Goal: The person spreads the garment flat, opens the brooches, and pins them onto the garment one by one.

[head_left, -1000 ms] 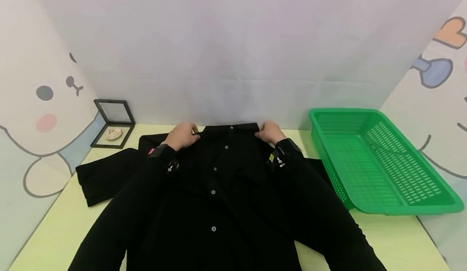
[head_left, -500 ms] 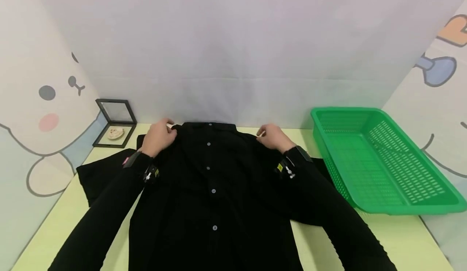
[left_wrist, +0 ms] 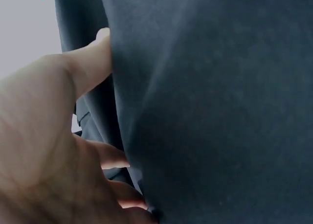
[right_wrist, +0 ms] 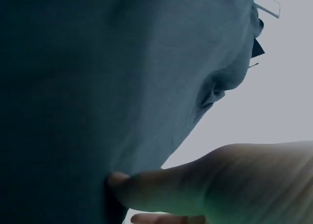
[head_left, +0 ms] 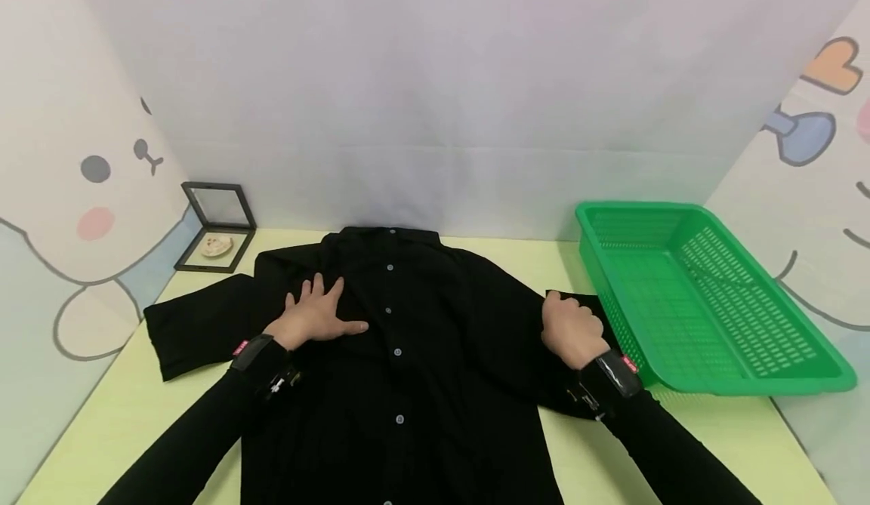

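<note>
Resting on a black shirt (head_left: 435,384) with the left grip (head_left: 313,321), fanned wide and holding nothing. Laid buttons-up on the tabletop (head_left: 720,444), beneath both grips. Touching a sleeve (head_left: 506,286) with the right grip (head_left: 573,331), curled (cannot tell whether pinching it). Can see a shell (head_left: 217,246) in an open case (head_left: 227,229) beyond the left grip, and a green basket (head_left: 707,324) just right of the right grip.
</note>
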The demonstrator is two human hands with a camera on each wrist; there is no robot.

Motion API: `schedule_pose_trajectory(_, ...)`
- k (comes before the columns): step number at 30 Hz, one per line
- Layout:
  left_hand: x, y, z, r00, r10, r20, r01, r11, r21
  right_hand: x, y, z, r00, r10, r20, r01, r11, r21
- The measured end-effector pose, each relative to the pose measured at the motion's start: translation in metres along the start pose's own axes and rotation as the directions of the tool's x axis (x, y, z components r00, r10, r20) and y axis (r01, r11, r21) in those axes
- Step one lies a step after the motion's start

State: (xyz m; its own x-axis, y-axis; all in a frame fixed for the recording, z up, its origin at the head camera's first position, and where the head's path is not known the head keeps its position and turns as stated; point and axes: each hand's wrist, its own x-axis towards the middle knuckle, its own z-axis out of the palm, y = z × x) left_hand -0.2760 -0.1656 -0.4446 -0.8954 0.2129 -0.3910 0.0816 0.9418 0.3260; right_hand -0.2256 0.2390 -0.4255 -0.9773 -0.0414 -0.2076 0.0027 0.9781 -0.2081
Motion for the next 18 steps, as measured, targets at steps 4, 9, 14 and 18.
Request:
schedule_pose_trajectory(4,0.001,-0.001,-0.001,1.0,0.0,0.004,0.0,1.0,-0.004,-0.008,0.001,0.0,0.999,-0.04,0.026,0.038,0.996,0.077)
schedule_pose_trajectory(9,0.003,-0.003,0.0,1.0,-0.008,-0.002,0.008,1.0,0.002,-0.002,-0.008,-0.009,0.983,-0.181,0.037,0.166,0.954,0.249)
schedule_pose_trajectory(14,0.005,-0.002,0.0,1.0,-0.012,-0.002,0.012,1.0,0.0,0.009,-0.029,-0.022,0.909,-0.359,-0.21,0.416,0.786,0.458)
schedule_pose_trajectory(18,0.003,-0.002,0.0,1.0,-0.013,-0.001,0.013,1.0,-0.007,0.014,-0.045,-0.036,0.866,-0.439,-0.241,0.491,0.648,0.582)
